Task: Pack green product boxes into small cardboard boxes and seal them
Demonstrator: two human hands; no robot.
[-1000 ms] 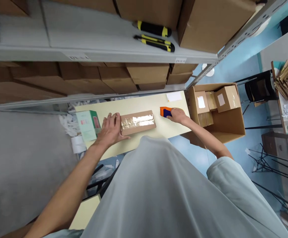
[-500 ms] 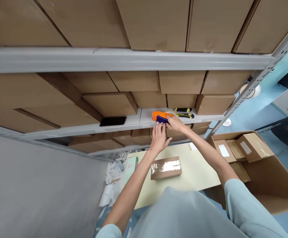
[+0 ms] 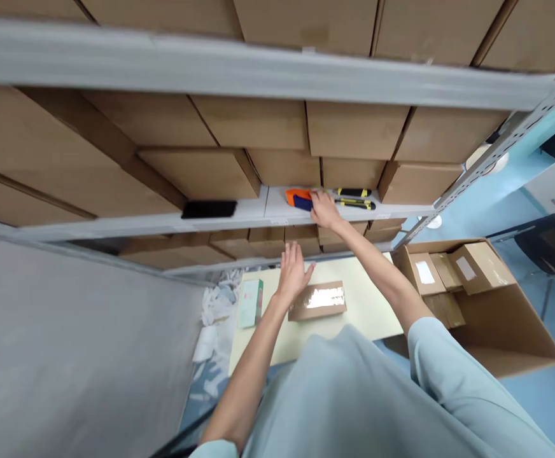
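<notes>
On the white shelf lies an orange and dark blue tape dispenser (image 3: 299,198), its right end covered by my right hand (image 3: 324,208). The fingers of that hand are closed around this end. Beside it on the shelf are two yellow and black utility knives (image 3: 352,192). My left hand (image 3: 294,272) is in the air lower down, with nothing in it and its fingers stretched out and thumb apart. Nearest to it is a brown cardboard box (image 3: 318,301) with shiny tape across its top, lying on the pale yellow table (image 3: 368,312).
Cardboard boxes (image 3: 258,124) fill the rack's levels. A black phone-like slab (image 3: 209,209) lies on the shelf's left. A green and white box (image 3: 251,303) stands on the table. At right, a large open carton (image 3: 506,324) holds several smaller boxes. A grey wall (image 3: 81,343) closes the left side.
My left hand has left the tape dispenser and moved down toward the taped box. My right hand stays at the dispenser, which now lies lower against the shelf. The view has tilted down.
</notes>
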